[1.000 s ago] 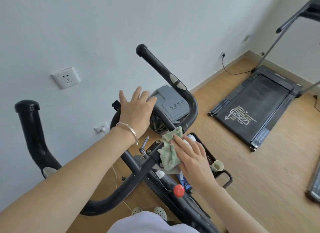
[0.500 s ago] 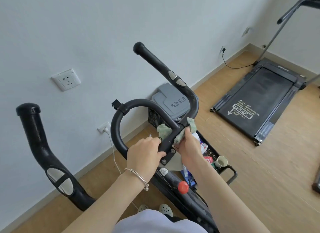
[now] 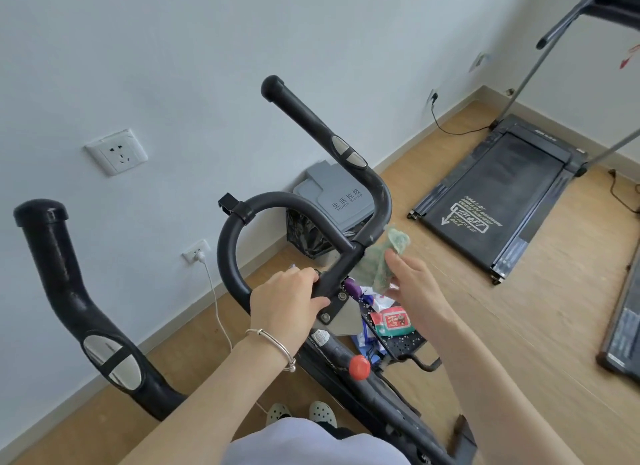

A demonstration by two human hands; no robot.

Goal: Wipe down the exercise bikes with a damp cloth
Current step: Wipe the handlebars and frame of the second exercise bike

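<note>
- Left hand (image 3: 287,302): clenched round the handlebar stem (image 3: 341,267) just below the junction, which braces the exercise bike (image 3: 381,405).
- Right hand (image 3: 415,291): grasps the green cloth (image 3: 375,263), thumb on top. The cloth lies bunched against the lower bend of the right handlebar (image 3: 346,153), at the junction's right side.
- Risk: the hold on the cloth looks light. A hard stroke round the bend could pull it free, and it would drop into the black tray (image 3: 408,343) onto the wipes packet (image 3: 393,321).
- Risk: an over-wet cloth passed up the bar could leave water on the metal sensor plates (image 3: 348,153).
- Risk: the far side of the bend and the loop bar (image 3: 228,243) are likely to be missed if strokes stay on the near face.
- Hidden: the right fingers behind the cloth, and the exact contact between cloth and bar.
- Not determinable: whether the cloth is damp.
- Cut off: seat, pedals and lower frame. Equipment at the floor's right edge is only partly in view.
</note>
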